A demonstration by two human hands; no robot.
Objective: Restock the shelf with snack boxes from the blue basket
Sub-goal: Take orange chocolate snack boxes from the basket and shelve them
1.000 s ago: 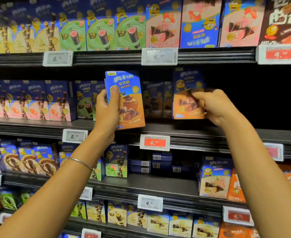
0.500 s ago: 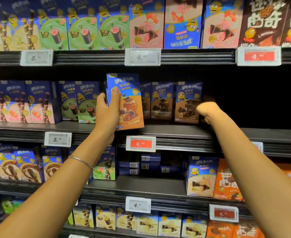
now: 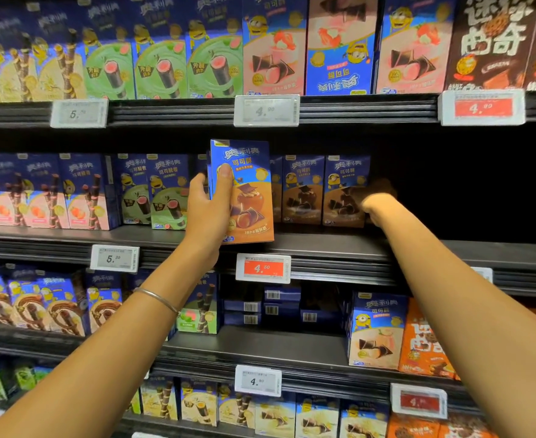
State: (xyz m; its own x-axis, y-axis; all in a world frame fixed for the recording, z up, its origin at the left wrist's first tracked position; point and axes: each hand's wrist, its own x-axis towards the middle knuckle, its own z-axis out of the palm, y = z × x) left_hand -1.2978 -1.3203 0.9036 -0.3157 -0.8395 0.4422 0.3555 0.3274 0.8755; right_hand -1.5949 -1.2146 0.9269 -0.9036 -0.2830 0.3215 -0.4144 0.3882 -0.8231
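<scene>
My left hand [image 3: 209, 210] grips a blue-and-orange snack box [image 3: 247, 197] upright, thumb on its front, just above the front edge of the middle shelf [image 3: 323, 245]. My right hand [image 3: 375, 203] reaches deep into that shelf, and its shadowed fingers curl round the right edge of a blue-and-brown snack box [image 3: 344, 191]. That box stands upright at the end of a row of matching boxes [image 3: 303, 189]. The blue basket is out of view.
To the right of my right hand the middle shelf is a dark gap. Green and pink boxes [image 3: 153, 194] fill its left part. Price tags [image 3: 262, 268] line the shelf edges. More snack boxes stand on the shelves above and below.
My right hand has pushed the brown box back into the shelf until it stands in the row. My left hand still holds its box in about the same spot.
</scene>
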